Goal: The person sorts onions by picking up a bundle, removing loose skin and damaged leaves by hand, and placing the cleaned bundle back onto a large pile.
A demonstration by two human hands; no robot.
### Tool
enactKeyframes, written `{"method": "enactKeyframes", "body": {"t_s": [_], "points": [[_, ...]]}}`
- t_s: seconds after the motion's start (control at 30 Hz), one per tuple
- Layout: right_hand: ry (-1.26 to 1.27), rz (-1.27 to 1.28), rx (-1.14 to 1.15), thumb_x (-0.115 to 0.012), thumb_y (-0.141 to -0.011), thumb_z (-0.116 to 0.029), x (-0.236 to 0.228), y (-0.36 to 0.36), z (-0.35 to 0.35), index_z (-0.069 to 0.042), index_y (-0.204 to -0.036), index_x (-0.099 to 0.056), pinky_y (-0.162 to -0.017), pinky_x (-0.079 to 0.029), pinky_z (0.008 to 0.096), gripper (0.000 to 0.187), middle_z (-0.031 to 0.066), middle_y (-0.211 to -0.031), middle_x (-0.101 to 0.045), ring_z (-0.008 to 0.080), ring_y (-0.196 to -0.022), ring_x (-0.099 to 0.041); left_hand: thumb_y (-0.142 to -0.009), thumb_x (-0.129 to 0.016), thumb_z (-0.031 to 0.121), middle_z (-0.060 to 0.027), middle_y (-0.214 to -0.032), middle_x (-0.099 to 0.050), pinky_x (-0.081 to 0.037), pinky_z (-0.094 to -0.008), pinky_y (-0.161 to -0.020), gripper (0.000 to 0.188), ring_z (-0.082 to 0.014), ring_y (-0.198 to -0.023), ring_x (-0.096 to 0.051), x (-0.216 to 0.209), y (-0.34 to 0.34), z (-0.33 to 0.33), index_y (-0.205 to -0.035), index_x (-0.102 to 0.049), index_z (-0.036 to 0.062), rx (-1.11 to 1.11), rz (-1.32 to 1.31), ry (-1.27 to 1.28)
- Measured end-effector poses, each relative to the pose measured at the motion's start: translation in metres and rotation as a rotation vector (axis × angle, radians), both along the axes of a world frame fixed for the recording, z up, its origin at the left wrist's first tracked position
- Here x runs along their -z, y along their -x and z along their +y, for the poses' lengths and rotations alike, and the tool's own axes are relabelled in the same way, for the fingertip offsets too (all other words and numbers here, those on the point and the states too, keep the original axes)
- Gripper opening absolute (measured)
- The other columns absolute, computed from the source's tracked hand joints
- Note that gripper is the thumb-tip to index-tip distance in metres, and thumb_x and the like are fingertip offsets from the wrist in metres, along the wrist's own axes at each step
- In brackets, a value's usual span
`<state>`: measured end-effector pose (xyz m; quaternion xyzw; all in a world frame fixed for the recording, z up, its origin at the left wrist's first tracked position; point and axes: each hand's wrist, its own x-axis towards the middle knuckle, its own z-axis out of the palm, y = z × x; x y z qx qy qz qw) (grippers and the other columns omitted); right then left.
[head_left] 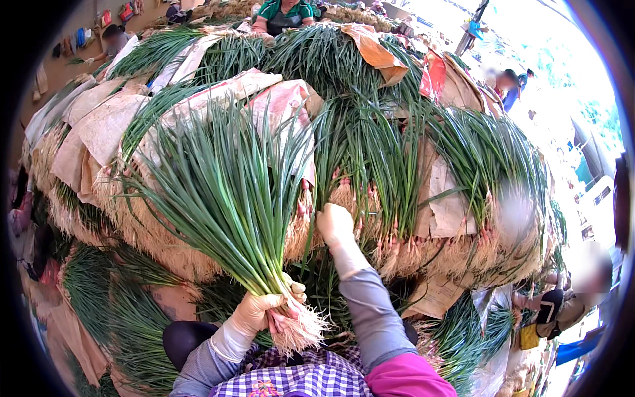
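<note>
A thick bunch of green onions [231, 192] fans out in front of me, leaves up and away, pink bulbs and pale roots toward my lap. My left hand [254, 311] is wrapped round it just above the bulbs. Farther off, my right hand [335, 223] reaches to the edge of a big heap, its fingers curled in among leaves and roots. What those fingers grip is hidden. Right beside that hand lie more green onions [374, 159], their reddish bulbs and roots [342, 193] hanging over the near side of the heap.
Paper and woven sacks [109, 126] lie between layers of the heap. Loose green onions [132, 311] are on the ground at left, with others [473, 337] at right. A person in green [284, 14] is behind the heap; another person [569, 298] is at the right.
</note>
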<state>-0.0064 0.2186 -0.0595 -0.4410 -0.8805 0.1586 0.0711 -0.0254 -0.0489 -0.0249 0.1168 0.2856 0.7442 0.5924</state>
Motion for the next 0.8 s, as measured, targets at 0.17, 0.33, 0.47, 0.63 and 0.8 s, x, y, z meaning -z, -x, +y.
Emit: {"method": "enactKeyframes", "body": {"t_s": [0.17, 0.33, 0.47, 0.63, 0.8], "points": [[0.049, 0.112, 0.104, -0.063, -0.083, -0.026, 0.006, 0.025, 0.017, -0.001, -0.105, -0.059, -0.079, -0.051, 0.0433, 0.033, 0.0208, -0.098, -0.065, 0.0329, -0.09, -0.065, -0.067, -0.069, 0.011, -0.0155, -0.093, -0.062, -0.053, -0.0424, -0.077, 0.047, -0.0291, -0.086, -0.063, -0.002, 0.002, -0.003, -0.11, -0.051, 0.001, -0.003, 0.102, 0.01], [0.25, 0.384, 0.214, -0.061, -0.088, -0.027, -0.063, -0.034, 0.037, 0.001, -0.096, -0.062, -0.067, -0.052, 0.0339, 0.03, 0.0146, -0.088, -0.067, 0.0228, -0.068, -0.064, -0.064, -0.073, 0.013, -0.0144, -0.09, -0.062, -0.054, -0.0412, -0.074, 0.053, -0.0284, -0.083, -0.063, -0.01, -0.003, -0.002, -0.11, -0.05, 0.0015, 0.033, 0.111, 0.033], [0.243, 0.379, 0.196, -0.062, -0.086, -0.022, -0.049, -0.062, 0.008, 0.002, -0.101, -0.063, -0.072, -0.049, 0.035, 0.028, 0.0156, -0.086, -0.068, 0.0227, -0.078, -0.065, -0.072, -0.066, 0.005, -0.016, -0.099, -0.063, -0.052, -0.043, -0.084, 0.043, -0.03, -0.094, -0.062, 0.005, 0.001, -0.003, -0.112, -0.051, 0.0007, 0.078, -0.031, -0.038], [0.981, 0.857, 0.072, -0.063, -0.086, -0.019, -0.036, -0.098, -0.057, -0.002, -0.093, -0.065, -0.055, -0.036, 0.0186, 0.018, -0.0021, -0.075, -0.059, 0.0057, -0.063, -0.05, -0.076, -0.058, 0.007, -0.018, -0.095, -0.064, -0.055, -0.0352, -0.07, 0.042, -0.0277, -0.083, -0.065, -0.001, -0.008, 0.002, -0.116, -0.051, -0.0015, 0.028, 0.085, 0.086], [1.01, 0.91, -0.095, -0.061, -0.087, -0.011, -0.025, -0.11, -0.096, -0.001, -0.09, -0.06, -0.057, -0.036, 0.021, 0.011, -0.0014, -0.076, -0.058, 0.0058, -0.066, -0.047, -0.075, -0.058, 0.002, -0.0176, -0.098, -0.063, -0.053, -0.0354, -0.074, 0.04, -0.0252, -0.082, -0.063, 0.006, -0.007, 0.003, -0.114, -0.05, -0.0018, 0.111, 0.083, 0.108]]}}
